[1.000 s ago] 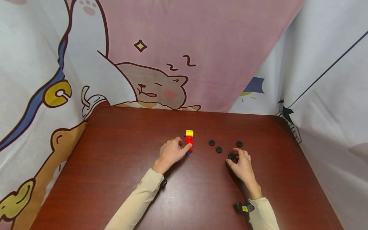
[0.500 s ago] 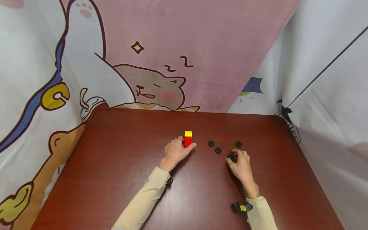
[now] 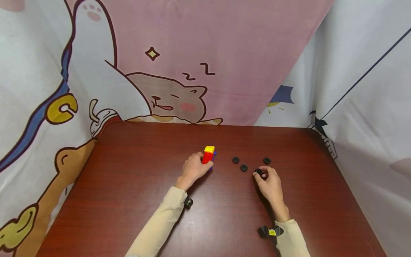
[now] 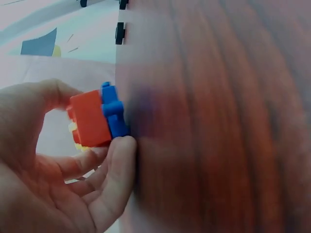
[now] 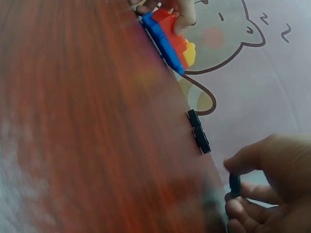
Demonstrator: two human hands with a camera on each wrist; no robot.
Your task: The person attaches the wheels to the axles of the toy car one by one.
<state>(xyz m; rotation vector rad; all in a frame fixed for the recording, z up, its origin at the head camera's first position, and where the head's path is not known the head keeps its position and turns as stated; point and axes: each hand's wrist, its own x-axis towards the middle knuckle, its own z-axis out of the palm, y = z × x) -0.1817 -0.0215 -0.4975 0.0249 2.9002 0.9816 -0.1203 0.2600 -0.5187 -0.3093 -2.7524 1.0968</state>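
My left hand (image 3: 193, 168) grips a small toy car body built of red, yellow and blue bricks (image 3: 208, 153), thumb on one side and fingers on the other. The left wrist view shows its red block (image 4: 90, 119) above a blue base with side stubs (image 4: 112, 108). My right hand (image 3: 271, 184) pinches a black toy wheel (image 3: 258, 172) between thumb and fingers; the right wrist view shows this wheel (image 5: 234, 184) edge-on. Three more black wheels lie flat on the table: one nearest the car (image 3: 236, 160), one just in front (image 3: 244, 167), and one farther right (image 3: 267, 160).
Both hands work over a dark reddish-brown wooden table (image 3: 144, 153). Its back edge meets a printed cloth (image 3: 240, 71) with a sleeping cat drawing. White cloth (image 3: 369, 117) hangs along the right side. Each wrist wears a small black camera.
My left hand has closed round the car body and turned it, so its blue side shows at the right. My right hand has tilted the wheel up slightly between its fingers.
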